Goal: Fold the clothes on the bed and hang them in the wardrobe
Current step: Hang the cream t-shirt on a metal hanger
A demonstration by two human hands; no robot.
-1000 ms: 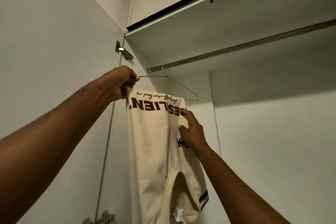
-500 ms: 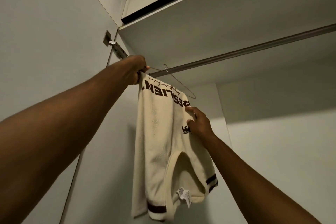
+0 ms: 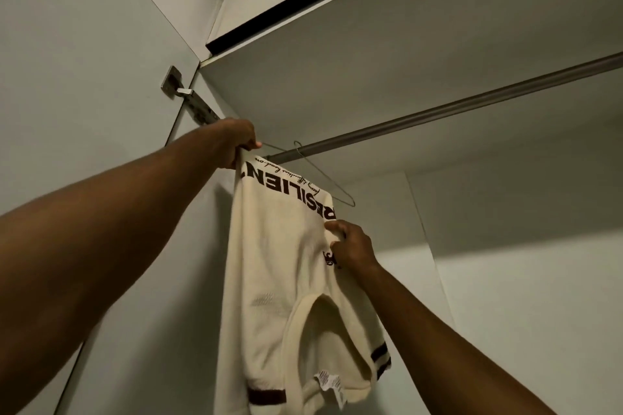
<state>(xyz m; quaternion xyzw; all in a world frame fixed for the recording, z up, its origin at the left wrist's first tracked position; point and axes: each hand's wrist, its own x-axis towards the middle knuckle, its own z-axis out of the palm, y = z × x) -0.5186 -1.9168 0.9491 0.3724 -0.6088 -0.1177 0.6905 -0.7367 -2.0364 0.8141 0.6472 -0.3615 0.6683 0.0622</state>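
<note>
**Hanging the cream top on the wardrobe rail**

We see the left hand [image 3: 237,141] raised near the rail [image 3: 438,113], fingers curled tight round the corner of the wire hanger [image 3: 323,178] and the fabric edge, probably to steady it at rail height. The cream sweater [image 3: 286,263] is draped over the hanger bar, folded, hanging below the rail inside the wardrobe. The right hand [image 3: 352,248] pinches the sweater's right edge just under the lettering, likely to stop it sliding. We can't tell whether the hook sits on the rail.
</note>
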